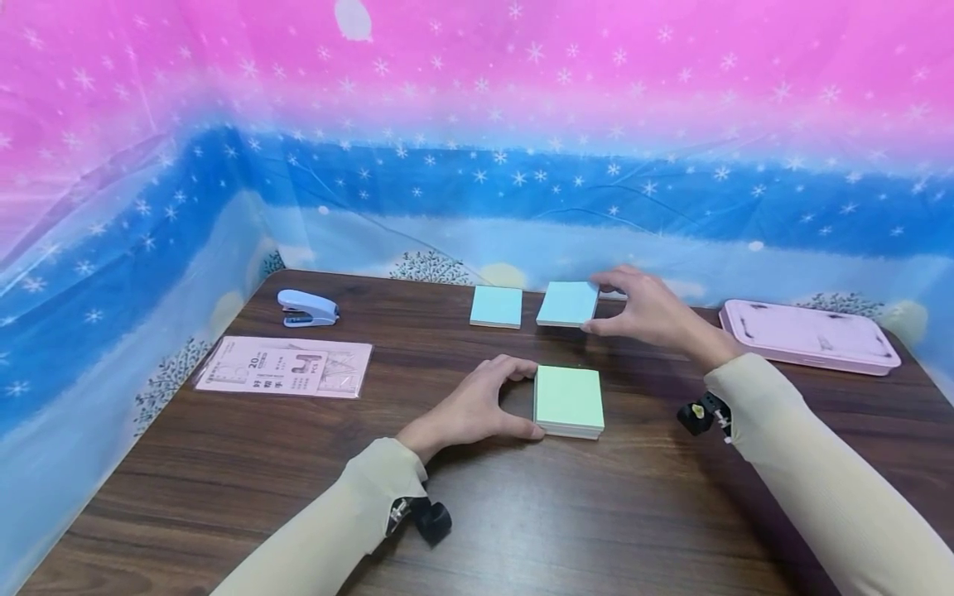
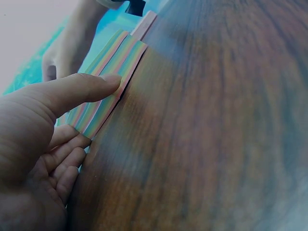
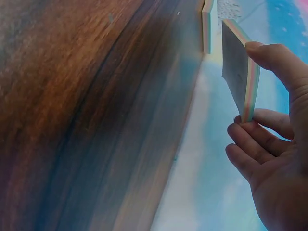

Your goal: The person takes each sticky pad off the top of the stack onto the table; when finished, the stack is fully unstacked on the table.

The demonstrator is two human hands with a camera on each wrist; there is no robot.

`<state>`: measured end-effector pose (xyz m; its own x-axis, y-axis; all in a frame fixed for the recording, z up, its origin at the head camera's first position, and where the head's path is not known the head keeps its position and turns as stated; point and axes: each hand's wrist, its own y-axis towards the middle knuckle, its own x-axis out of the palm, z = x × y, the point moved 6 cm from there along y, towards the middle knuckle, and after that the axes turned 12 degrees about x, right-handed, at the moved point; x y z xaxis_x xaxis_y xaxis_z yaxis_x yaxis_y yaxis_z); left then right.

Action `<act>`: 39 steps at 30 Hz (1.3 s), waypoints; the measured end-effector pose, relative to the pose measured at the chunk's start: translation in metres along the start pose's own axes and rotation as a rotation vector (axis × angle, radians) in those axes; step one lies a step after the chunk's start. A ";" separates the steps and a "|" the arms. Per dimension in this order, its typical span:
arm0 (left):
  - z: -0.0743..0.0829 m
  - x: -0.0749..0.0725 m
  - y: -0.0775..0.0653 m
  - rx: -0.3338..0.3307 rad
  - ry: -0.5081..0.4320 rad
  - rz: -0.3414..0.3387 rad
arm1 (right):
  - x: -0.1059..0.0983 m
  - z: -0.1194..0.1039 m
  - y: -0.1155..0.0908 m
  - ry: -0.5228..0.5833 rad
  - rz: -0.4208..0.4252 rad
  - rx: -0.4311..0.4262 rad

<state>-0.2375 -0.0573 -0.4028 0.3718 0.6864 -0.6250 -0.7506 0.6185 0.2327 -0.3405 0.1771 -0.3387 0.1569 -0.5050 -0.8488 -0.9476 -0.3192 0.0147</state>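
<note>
Between the thumb and fingers of my right hand point(image 1: 650, 310) is a blue-topped sticky note pad point(image 1: 568, 304), pinched by its near and far edges. The right wrist view shows its grey underside point(image 3: 235, 67), raised off the table. My left hand point(image 1: 477, 407) holds a green-topped stack of sticky note pads point(image 1: 570, 399) at its left side, thumb at the near corner and fingers at the far one. Striped coloured edges point(image 2: 108, 79) of this stack show in the left wrist view. Another blue sticky note pad point(image 1: 496, 307) lies at the back, left of the raised one.
A light blue stapler point(image 1: 308, 308) sits at the back left of the wooden table point(image 1: 477, 530). Nearer lies a pink printed packet point(image 1: 286, 367). A pink case point(image 1: 811, 335) is at the back right, beyond my right wrist. Patterned cloth point(image 1: 477, 190) hangs behind the table.
</note>
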 end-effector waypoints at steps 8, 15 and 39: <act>0.000 0.001 0.000 0.003 0.010 0.002 | 0.009 0.009 0.011 -0.025 -0.042 0.013; 0.000 0.001 0.000 0.005 0.010 -0.001 | 0.017 0.012 0.017 -0.037 -0.062 0.019; 0.001 -0.001 0.000 0.015 0.012 0.009 | 0.031 0.015 0.023 -0.040 -0.121 0.046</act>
<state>-0.2376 -0.0571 -0.4015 0.3586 0.6871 -0.6320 -0.7455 0.6182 0.2491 -0.3619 0.1662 -0.3731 0.2609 -0.4321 -0.8632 -0.9343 -0.3382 -0.1131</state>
